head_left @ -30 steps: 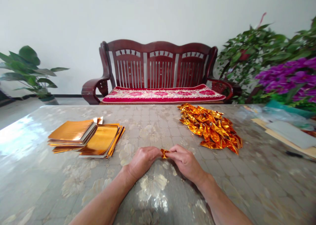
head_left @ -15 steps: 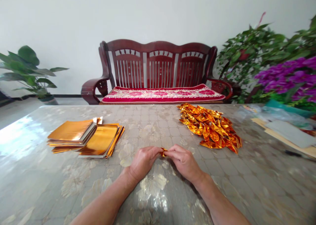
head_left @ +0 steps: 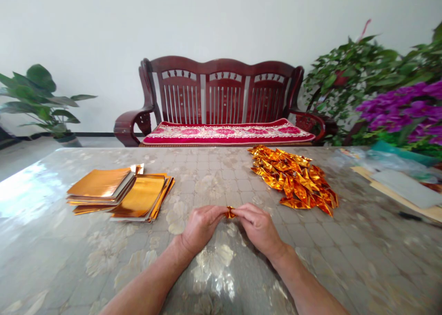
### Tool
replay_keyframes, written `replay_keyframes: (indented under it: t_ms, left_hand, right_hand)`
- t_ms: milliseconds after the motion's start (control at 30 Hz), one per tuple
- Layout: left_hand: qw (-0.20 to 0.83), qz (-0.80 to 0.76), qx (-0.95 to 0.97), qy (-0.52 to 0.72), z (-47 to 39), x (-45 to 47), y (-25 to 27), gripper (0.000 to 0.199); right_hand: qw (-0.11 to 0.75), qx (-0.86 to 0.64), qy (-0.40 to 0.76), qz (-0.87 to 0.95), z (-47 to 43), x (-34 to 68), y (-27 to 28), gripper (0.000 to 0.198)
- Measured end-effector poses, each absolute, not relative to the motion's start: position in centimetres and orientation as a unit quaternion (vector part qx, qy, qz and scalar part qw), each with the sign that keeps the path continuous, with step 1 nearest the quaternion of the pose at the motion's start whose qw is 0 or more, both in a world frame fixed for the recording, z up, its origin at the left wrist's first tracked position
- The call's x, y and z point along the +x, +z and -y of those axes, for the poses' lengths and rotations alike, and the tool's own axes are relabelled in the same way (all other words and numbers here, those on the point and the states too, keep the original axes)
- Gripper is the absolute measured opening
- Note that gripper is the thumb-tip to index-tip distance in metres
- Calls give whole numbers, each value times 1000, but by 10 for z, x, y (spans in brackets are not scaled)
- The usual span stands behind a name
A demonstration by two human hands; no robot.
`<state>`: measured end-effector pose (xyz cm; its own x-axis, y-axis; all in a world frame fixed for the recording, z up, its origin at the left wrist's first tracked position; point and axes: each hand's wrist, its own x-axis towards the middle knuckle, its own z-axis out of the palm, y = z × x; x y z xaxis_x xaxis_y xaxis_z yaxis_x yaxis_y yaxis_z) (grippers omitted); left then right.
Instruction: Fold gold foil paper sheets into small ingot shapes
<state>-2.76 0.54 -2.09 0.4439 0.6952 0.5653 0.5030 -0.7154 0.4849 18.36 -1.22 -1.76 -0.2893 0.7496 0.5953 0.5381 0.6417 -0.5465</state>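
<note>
Between my two hands, low over the middle of the table, is a small folded gold foil paper [head_left: 230, 212]. My left hand [head_left: 203, 224] pinches its left end and my right hand [head_left: 256, 225] pinches its right end. Only the shiny middle of the paper shows; the fingers cover its ends. Ahead to the right lies a heap of folded gold foil pieces [head_left: 293, 179] with pointed ends. Off to the left sit stacks of flat gold foil sheets [head_left: 138, 196], apart from my left hand.
The table [head_left: 113, 278] has a glossy, flower-patterned cover. At its right are a clear plastic bag [head_left: 393, 163], a grey card [head_left: 407, 186] and a dark pen [head_left: 410, 215]. Beyond the far edge stands a wooden bench [head_left: 224, 94], with potted plants at both sides.
The fingers of my right hand have shifted slightly and lie flatter along the foil paper. Both hands keep hold of it in nearly the same spot.
</note>
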Motion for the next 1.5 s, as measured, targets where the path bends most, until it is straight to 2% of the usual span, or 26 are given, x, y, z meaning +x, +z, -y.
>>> replay_keyframes:
  t_ms: [133,367,533,767,1033,1500]
  left_hand:
    - [69,-294,854,423,-3,-30,-12,20]
    - [22,-206,838,505,3,-35,-3,17]
    - [19,-202,835,512,6,-35,-1,17]
    - [27,-193,839,509,7,-37,2,21]
    - [44,-252,843,473,3,-36,-4,24]
    - [153,-328,823,438,-7,-28,-14,14]
  right_hand:
    - [457,-365,82,807,16,184,-13,33]
    - [492,-288,-83,817,30,185,6,30]
    - [497,-279,-109,815,35,183,11,25]
    - [492,-299,-95,812,35,182,5,34]
    - [477,-338,-52,809,30,182,0,40]
    - [480,-388,98,780,15,176,-12,21]
